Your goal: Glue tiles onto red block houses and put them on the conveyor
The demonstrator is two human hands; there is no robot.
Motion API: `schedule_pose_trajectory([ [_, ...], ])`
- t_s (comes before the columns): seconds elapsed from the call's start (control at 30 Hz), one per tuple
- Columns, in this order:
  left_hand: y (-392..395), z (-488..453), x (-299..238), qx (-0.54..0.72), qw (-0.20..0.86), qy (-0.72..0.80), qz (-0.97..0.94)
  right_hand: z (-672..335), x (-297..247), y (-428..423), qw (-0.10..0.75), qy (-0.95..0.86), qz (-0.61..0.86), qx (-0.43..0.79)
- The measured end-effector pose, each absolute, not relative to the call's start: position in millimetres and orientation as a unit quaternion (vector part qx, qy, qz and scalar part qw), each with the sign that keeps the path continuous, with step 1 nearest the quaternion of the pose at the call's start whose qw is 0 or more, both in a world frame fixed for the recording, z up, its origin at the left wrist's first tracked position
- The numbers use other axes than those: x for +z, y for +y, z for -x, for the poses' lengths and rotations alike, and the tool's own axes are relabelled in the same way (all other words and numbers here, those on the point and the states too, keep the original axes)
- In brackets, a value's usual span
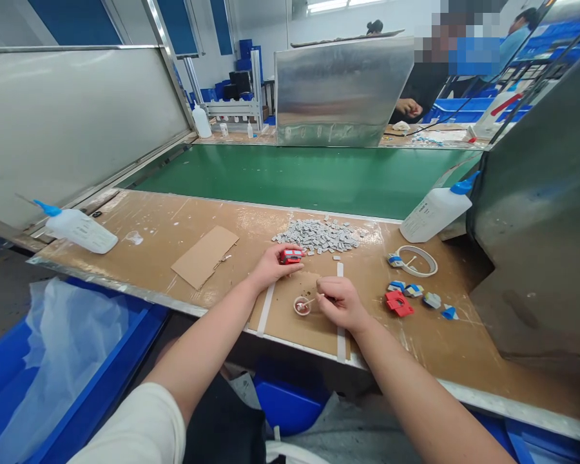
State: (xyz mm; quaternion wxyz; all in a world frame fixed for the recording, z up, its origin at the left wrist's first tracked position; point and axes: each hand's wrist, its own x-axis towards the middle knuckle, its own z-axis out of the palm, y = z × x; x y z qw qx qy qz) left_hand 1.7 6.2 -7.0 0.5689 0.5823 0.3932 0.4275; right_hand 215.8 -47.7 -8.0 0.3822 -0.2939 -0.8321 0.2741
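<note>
Just beyond the small cup (301, 314) and slightly to its left, the left hand (269, 265) pinches a red piece (290, 257) between thumb and fingers, seemingly so that its near side is uncovered. To the cup's right, the right hand (342, 303) grasps a thin stick (311, 301) leading into the cup, a hold that likely suits fine control. Farther beyond the cup, grey pieces (319, 236) lie heaped on the tabletop (140, 212), probably for a short reach.

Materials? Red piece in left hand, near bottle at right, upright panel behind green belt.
Red piece: probably plastic, finish too small to judge; bright red body.
Bottle: likely plastic, translucent; milky white, blue nozzle.
Panel: looks metal, semi-gloss; silvery, blurred reflections.
</note>
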Motion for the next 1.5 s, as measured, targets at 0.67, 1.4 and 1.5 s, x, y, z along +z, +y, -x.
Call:
schedule_pose_trajectory([
  [0.67, -3, -3, 2, 0.305, 0.396, 0.429, -0.753, -218, -7, -40, 0.504, -0.695, 0.425, 0.287],
  [1.4, -6, -7, 10, 0.276, 0.380, 0.417, -0.778, -211, -17, -29, 0.464, -0.699, 0.466, 0.282],
  [1.5, -8, -8, 14, 0.274, 0.382, 0.418, -0.777, -212, -18, -30, 0.473, -0.692, 0.474, 0.270],
])
